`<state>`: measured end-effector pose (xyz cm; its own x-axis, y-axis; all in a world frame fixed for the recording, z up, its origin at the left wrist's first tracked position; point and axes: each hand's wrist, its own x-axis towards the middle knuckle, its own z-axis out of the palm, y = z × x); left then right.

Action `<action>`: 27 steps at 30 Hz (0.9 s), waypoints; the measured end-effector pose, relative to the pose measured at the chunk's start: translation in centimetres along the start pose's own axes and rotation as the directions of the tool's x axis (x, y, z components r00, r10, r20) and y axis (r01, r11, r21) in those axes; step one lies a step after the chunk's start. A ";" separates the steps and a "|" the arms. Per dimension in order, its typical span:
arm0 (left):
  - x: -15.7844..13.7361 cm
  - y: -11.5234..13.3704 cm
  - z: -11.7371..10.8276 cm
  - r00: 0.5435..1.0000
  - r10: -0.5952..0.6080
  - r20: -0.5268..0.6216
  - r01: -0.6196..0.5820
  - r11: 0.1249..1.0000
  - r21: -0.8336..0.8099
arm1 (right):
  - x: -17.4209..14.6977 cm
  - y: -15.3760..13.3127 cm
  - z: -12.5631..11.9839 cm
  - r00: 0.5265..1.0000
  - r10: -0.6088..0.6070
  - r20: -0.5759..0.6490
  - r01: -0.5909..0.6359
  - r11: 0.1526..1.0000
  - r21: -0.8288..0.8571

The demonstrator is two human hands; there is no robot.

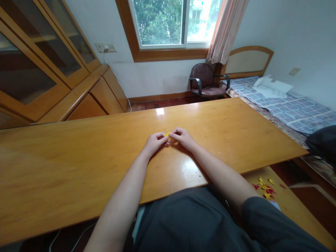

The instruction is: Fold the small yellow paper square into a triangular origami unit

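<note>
A small piece of yellow folded paper (pixel 167 135) is pinched between my two hands, just above the wooden table (pixel 78 157). My left hand (pixel 155 142) grips its left side with thumb and fingers. On the other side, my right hand (pixel 181 136) holds the right edge between thumb and fingertips. Fingers cover most of the paper, so its exact folded shape cannot be made out. Both forearms rest near the table's front edge.
Several yellow and red folded paper pieces (pixel 266 189) lie on a lower wooden surface (pixel 296 203) at right. Beyond the table stand a brown armchair (pixel 206 78) and a bed (pixel 288 105). A wooden cabinet (pixel 78 87) is at left, under a wall socket (pixel 109 48) with a white cord.
</note>
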<state>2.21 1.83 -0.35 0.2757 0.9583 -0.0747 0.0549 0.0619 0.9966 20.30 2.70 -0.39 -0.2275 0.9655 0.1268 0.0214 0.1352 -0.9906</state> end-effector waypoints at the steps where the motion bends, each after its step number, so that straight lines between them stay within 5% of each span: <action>1: 0.0 -0.1 0.0 1.000 0.000 -0.008 0.000 1.000 -0.007 | 0.0 0.0 0.0 1.000 0.005 0.015 -0.005 1.000 0.003; 27: 0.1 0.0 -0.2 0.999 -0.039 -0.034 0.034 0.991 -0.130 | 0.3 0.8 0.0 0.997 0.021 0.069 -0.019 0.999 -0.028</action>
<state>2.01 2.00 -0.34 0.2408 0.9641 -0.1123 -0.0605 0.1304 0.9896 20.30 3.07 -1.12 -0.2939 0.9504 0.1021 0.0528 0.1228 -0.9910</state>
